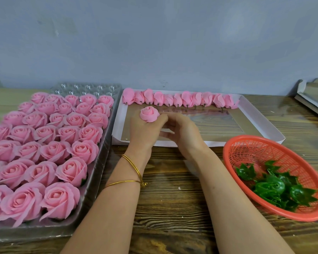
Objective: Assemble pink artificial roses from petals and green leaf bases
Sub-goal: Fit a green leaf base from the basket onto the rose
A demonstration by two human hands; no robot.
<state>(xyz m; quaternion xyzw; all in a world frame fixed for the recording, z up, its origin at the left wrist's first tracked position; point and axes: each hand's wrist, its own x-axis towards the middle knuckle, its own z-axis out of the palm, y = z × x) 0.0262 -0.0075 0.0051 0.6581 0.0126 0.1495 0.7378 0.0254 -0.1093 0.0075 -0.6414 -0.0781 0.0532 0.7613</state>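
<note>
Left hand point(145, 132) grips a pink rosebud point(149, 114) from below, bud facing up, over the near-left part of a shallow white box point(117, 123). Right hand point(183, 133) is pressed against the left, fingers curled in toward the bud's underside. Can't tell if it pinches anything; no green piece shows btw the hands.

Risks, as I judge them:
- **Bud:** petals look thin & soft, so too hard a squeeze could crease or flatten it, and too loose a hold could let the wrap unroll.
- **Reach:** leaf bases point(275, 186) sit in a red basket point(255, 153) toward the desk's right edge, well apart from the hands. Reaching w/ the right hand leaves the bud to one hand only, and a forearm could clip the rim & tip the basket.
- **Tray:** left forearm runs just beside the tray point(88, 88) of finished roses point(53, 151) at the desk's left edge, so a careless swing could knock the nearest blooms.

A row of buds point(180, 99) lies along the box's far wall, by the desk's back edge. The desk point(173, 198) is dark wood-grain w/ a few pale scraps. Behind it is a plain grey-blue wall point(154, 43), and flat boards point(312, 96) sit at the far-right corner.
</note>
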